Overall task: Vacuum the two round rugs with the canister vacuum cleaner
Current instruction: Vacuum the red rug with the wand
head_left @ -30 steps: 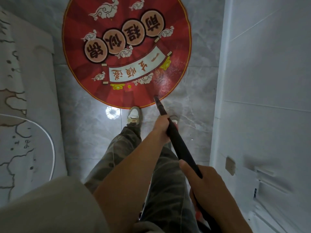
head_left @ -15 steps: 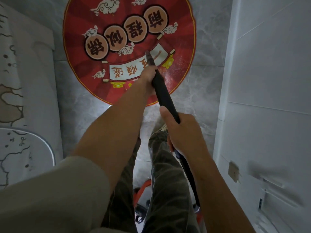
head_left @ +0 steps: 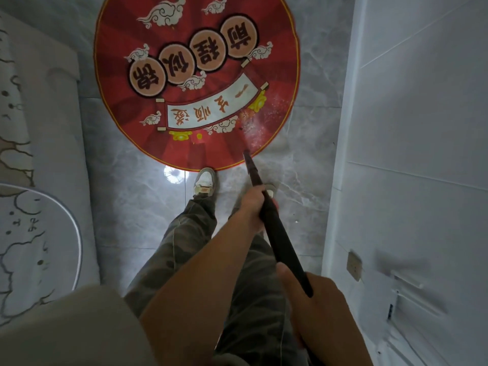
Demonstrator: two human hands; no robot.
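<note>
Red rug (head_left: pixel 196 83): far rim cut by the top edge. Pale rug (head_left: pixel 39 247): cut at left. Wand (head_left: pixel 280 239): rear end hidden under right hand (head_left: pixel 324 313). Lower-right wall fitting (head_left: pixel 412 286) blurred.

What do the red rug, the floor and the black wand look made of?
Red rug: short-pile printed fabric, matte, fuzzy print edges. Floor: glossy marble-look tile, with a lamp reflection and grout line. Black wand: likely matte plastic or coated metal; no glare, can't tell which.
</note>
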